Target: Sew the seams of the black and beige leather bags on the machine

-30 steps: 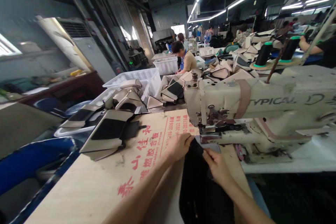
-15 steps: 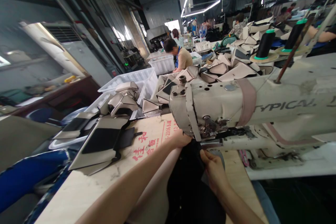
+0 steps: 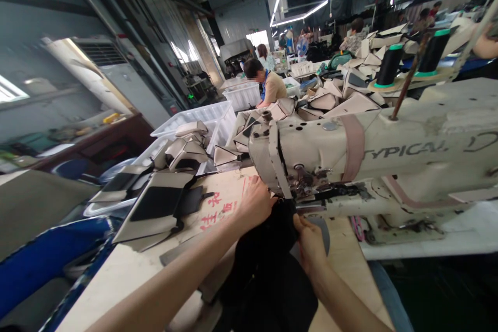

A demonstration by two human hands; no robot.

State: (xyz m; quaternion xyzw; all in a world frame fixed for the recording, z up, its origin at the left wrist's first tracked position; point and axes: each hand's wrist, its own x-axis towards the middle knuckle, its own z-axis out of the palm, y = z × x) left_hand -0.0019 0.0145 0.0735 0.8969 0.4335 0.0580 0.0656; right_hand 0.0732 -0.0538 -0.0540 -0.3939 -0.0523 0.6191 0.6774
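Black fabric (image 3: 268, 270) hangs from under the head of a cream sewing machine (image 3: 311, 150) down toward me. My left hand (image 3: 259, 199) is at the fabric's upper left edge, close to the needle area; its fingers are closed on the cloth, the tips partly hidden. On the right edge, my right hand (image 3: 311, 238) pinches the fabric between thumb and fingers, just below the machine's arm. Pale beige material (image 3: 213, 280) shows beneath the black cloth, under my left forearm. The needle itself cannot be made out.
A beige and black sewn piece (image 3: 155, 205) lies on the wooden board (image 3: 105, 280) to the left. Behind it, white plastic bins (image 3: 221, 114) hold similar pieces. Black thread cones (image 3: 389, 67) stand behind the machine. A co-worker (image 3: 272, 85) sits farther back.
My left hand has come out from behind the machine head, up and to the left. The black fabric has shifted left, uncovering more beige material. My right hand still pinches the cloth.
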